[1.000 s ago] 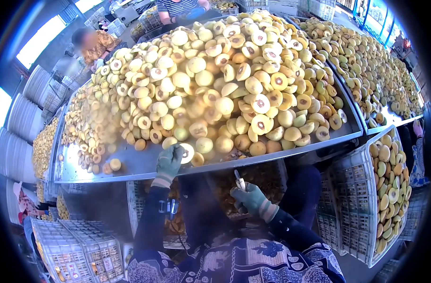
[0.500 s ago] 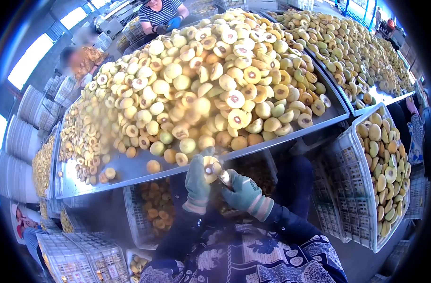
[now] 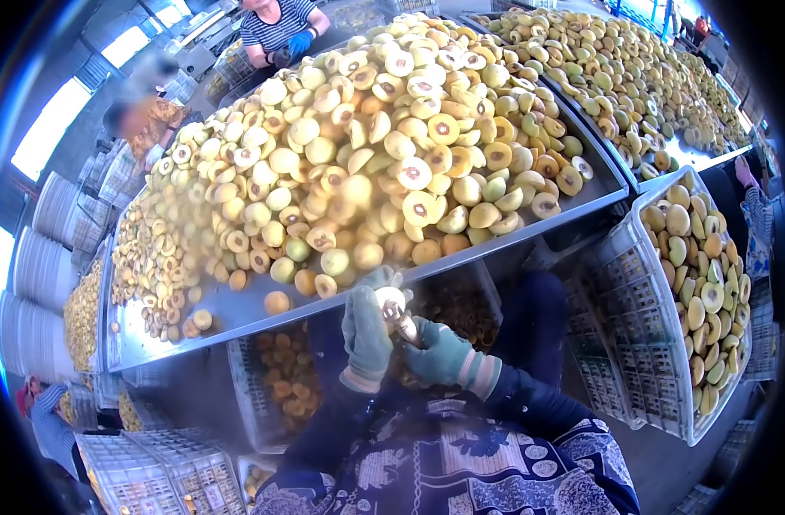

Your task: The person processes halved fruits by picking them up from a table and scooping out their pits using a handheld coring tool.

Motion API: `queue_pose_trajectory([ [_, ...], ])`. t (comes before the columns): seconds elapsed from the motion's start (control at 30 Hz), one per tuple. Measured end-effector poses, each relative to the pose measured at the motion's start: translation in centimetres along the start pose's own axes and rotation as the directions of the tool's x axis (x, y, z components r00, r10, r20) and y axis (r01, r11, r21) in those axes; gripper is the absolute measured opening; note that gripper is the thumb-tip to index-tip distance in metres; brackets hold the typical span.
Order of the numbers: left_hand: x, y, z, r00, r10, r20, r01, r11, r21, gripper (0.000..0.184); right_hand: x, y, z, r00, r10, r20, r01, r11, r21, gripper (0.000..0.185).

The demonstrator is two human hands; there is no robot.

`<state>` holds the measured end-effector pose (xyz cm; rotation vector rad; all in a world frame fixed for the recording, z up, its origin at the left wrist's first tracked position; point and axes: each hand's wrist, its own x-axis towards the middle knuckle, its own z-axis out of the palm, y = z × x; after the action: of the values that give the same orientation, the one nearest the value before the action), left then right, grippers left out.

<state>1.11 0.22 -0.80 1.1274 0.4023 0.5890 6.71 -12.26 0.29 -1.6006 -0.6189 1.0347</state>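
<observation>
My gloved left hand [image 3: 366, 336] is closed round a yellow peach half [image 3: 390, 297], its cut face turned up and to the right. From the right, my gloved right hand [image 3: 445, 352] grips a short pitting tool [image 3: 406, 327]. The tool's tip meets the cut face; its exact shape is hidden. Both hands are just in front of the metal table's edge [image 3: 461, 255]. Beyond them a large heap of peach halves [image 3: 341, 163] covers much of the table, many with pit or red centre showing.
Below the table, a crate [image 3: 248, 403] holds orange-coloured halves. A tilted crate [image 3: 641, 343] full of halves stands at my right. Stacked crates [image 3: 156, 472] are at lower left. A co-worker in a striped shirt [image 3: 276, 30] sits across the table; another in orange [image 3: 148, 124] sits left.
The tool has moved deeper over the peach half, and my left hand has turned it slightly. The view has shifted a little; the striped co-worker's hands have moved.
</observation>
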Motion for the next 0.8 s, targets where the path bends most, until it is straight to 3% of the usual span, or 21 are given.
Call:
queue_pose_trajectory([
  [0.07, 0.1, 0.5, 0.3, 0.999, -0.044, -0.012, 0.044, 0.998, 0.035, 0.047, -1.2, -3.4, -1.1, 0.963, 0.213, 0.167, -0.231, 0.968, 0.1, 0.039],
  [0.17, 0.0, 1.9, 0.4, 0.982, -0.186, 0.032, 0.184, 0.981, 0.063, 0.044, 0.0, -1.0, -1.3, 0.989, -0.083, 0.123, 0.116, 0.95, -0.289, 0.042],
  [0.27, 0.4, 2.5, 0.0, 0.949, -0.292, 0.117, 0.272, 0.949, 0.161, 0.039, -0.3, -1.8, -2.4, 0.974, 0.074, 0.214, 0.003, 0.941, -0.339, 0.038],
  [0.3, 0.7, 2.4, -0.2, 0.927, -0.357, 0.113, 0.339, 0.929, 0.148, 0.039, -0.1, -1.0, -2.6, 0.924, 0.189, 0.332, -0.18, 0.982, -0.058, 0.036],
  [0.33, 0.8, 2.3, -0.2, 0.901, -0.419, 0.11, 0.405, 0.905, 0.134, 0.039, 0.4, 0.4, -2.8, 0.844, 0.252, 0.473, -0.382, 0.902, 0.202, 0.034],
  [0.4, 0.5, 2.1, 0.6, 0.909, -0.416, 0.02, 0.414, 0.908, 0.064, 0.037, 0.7, 1.4, -2.8, 0.756, 0.21, 0.62, -0.545, 0.726, 0.419, 0.029],
  [0.47, 0.3, 1.8, 1.2, 0.926, -0.376, -0.027, 0.376, 0.926, 0.003, 0.037, 0.3, 1.8, -2.5, 0.767, 0.128, 0.628, -0.493, 0.744, 0.451, 0.024],
  [0.5, 0.0, 2.0, 1.6, 0.92, -0.384, -0.077, 0.385, 0.923, 0.005, 0.032, 0.2, 2.1, -2.2, 0.748, 0.085, 0.658, -0.543, 0.647, 0.534, 0.026],
  [0.6, -0.3, -1.1, 1.1, 0.985, -0.133, -0.112, 0.132, 0.991, -0.017, 0.025, -0.1, 3.0, -1.5, 0.706, -0.065, 0.705, -0.663, 0.289, 0.691, 0.031],
  [0.7, -0.5, -0.9, 2.3, 0.982, -0.126, -0.141, 0.112, 0.988, -0.104, 0.023, -0.3, 3.4, -0.6, 0.651, -0.371, 0.662, -0.718, -0.02, 0.695, 0.034],
  [0.73, -0.5, -1.0, 2.3, 0.985, -0.114, -0.133, 0.096, 0.986, -0.137, 0.024, -0.3, 3.4, -0.3, 0.632, -0.447, 0.634, -0.741, -0.106, 0.664, 0.034],
  [0.8, -0.3, -1.0, 2.2, 0.985, -0.054, -0.164, 0.036, 0.993, -0.112, 0.023, -0.3, 3.5, 0.1, 0.624, -0.482, 0.615, -0.742, -0.119, 0.66, 0.033],
])
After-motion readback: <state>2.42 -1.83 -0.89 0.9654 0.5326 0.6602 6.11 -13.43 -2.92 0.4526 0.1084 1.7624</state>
